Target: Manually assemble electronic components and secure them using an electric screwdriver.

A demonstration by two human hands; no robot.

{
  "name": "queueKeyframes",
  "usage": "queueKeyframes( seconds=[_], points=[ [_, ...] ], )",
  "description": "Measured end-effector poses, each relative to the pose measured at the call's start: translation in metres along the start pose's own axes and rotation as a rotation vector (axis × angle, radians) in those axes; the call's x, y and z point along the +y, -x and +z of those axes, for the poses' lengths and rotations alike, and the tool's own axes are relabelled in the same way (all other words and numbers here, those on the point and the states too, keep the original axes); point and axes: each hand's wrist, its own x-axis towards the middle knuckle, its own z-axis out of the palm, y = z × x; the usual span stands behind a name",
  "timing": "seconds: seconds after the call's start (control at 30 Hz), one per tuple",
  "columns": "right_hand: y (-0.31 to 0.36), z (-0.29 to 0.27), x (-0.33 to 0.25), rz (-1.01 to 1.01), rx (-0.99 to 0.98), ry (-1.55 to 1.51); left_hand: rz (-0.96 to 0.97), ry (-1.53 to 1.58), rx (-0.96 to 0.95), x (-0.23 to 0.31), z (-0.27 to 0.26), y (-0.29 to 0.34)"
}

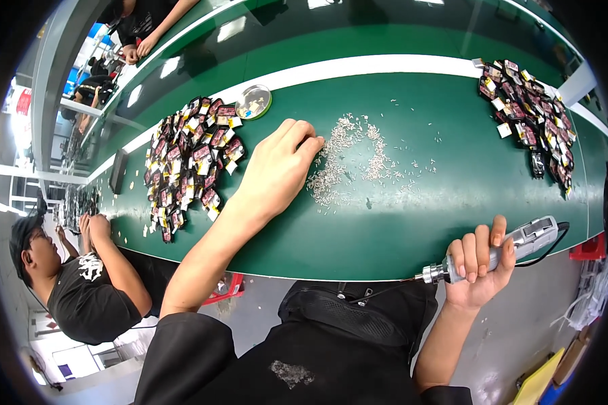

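Observation:
My left hand (280, 165) reaches over the green bench, its fingers curled together at the left edge of a scattered pile of small silvery screws (334, 162). Whatever the fingertips pinch is hidden. In my right hand (478, 260) is a grey electric screwdriver (503, 251), held at the bench's front edge. Its bit points left, and a black cord leaves its back end. Left of my left hand lies a heap of small black-and-red modules (189, 162) with white and yellow tabs. A second heap of similar modules (530, 115) lies at the far right.
A round shallow dish (253, 101) with small pieces in it stands beside the left heap. A dark block (117, 171) sits farther left. Another person (81, 283) works at the bench on my left, and someone else (142, 30) is across it. A white strip (378, 65) runs behind the screws.

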Motion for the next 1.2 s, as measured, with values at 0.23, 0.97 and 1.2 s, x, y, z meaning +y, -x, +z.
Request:
queueKeyframes(
  seconds=[0.23,0.97,1.2],
  points=[
    [0.0,0.0,0.0,0.018,-0.012,-0.002,-0.011,0.068,0.018,-0.003,0.0,-0.005],
    [-0.006,0.042,-0.002,-0.104,-0.04,-0.067,-0.299,1.15,0.131,0.102,-0.012,0.041],
    [-0.003,0.069,0.004,-0.238,-0.001,-0.053,-0.568,1.849,0.088,0.133,-0.001,0.046]
  ],
)
